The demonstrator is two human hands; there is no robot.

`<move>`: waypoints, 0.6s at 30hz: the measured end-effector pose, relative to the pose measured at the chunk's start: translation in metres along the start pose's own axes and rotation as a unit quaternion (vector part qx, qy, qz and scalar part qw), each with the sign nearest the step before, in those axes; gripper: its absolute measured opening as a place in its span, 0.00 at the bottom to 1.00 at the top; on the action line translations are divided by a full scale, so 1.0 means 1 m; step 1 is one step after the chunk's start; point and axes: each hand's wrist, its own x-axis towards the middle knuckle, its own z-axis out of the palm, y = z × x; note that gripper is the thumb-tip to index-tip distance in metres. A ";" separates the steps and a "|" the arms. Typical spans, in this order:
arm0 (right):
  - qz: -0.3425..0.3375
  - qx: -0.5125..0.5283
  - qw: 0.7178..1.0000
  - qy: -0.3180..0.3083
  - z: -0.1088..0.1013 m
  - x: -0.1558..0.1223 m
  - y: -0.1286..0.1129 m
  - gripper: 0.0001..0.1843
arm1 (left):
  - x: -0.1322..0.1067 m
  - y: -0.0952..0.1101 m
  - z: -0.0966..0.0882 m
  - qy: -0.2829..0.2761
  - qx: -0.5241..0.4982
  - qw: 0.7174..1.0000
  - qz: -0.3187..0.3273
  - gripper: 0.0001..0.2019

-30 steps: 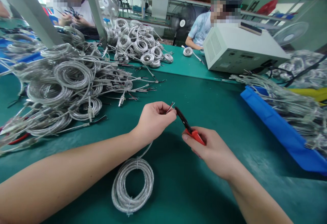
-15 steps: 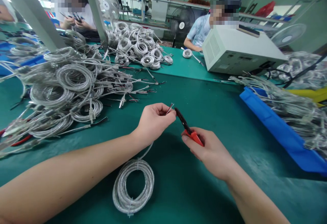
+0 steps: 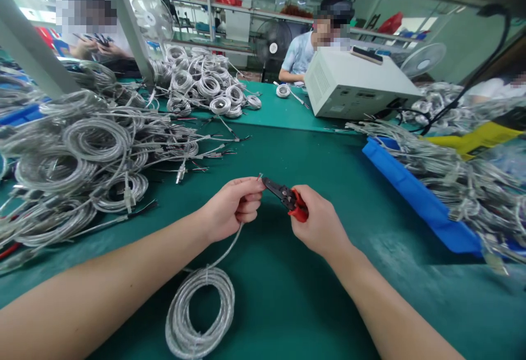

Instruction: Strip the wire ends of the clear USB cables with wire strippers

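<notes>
My left hand (image 3: 233,207) pinches the end of a clear silver cable; thin wire tips (image 3: 259,176) stick out past the fingers. The rest of that cable hangs down to a coil (image 3: 200,312) lying on the green table (image 3: 287,294) below my forearm. My right hand (image 3: 318,223) is closed on red-handled wire strippers (image 3: 285,196), whose dark jaws point left and meet the wire tips.
A big heap of coiled cables (image 3: 78,157) fills the left side, another pile (image 3: 205,83) lies farther back. A blue tray (image 3: 415,198) with cables is on the right, behind it a white machine (image 3: 353,83). Two people sit across the table.
My view has shifted right and down. Both hands have come closer together; the strippers' jaws now touch the wire tips, and the handles sit deeper in my right hand.
</notes>
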 end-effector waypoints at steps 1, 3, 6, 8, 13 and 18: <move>-0.005 0.004 1.000 0.007 0.001 0.000 0.000 0.15 | 0.000 0.000 0.000 0.001 -0.004 1.000 0.003 0.12; -0.007 0.008 1.000 0.017 0.004 0.001 -0.002 0.14 | -0.001 0.001 0.001 0.007 -0.008 1.000 0.013 0.13; 0.019 0.023 1.000 0.000 0.005 0.000 -0.007 0.11 | 0.000 0.001 0.002 0.025 -0.004 0.999 0.024 0.16; 0.061 0.056 0.996 -0.041 0.004 -0.001 -0.014 0.04 | 0.002 0.000 0.001 0.042 0.004 0.999 0.032 0.16; 0.173 0.187 0.957 -0.136 0.003 -0.004 -0.028 0.14 | 0.004 -0.002 -0.001 0.065 0.015 0.997 0.046 0.18; 0.206 0.293 0.915 -0.185 0.003 -0.007 -0.031 0.15 | 0.004 -0.002 -0.001 0.068 0.026 0.996 0.043 0.19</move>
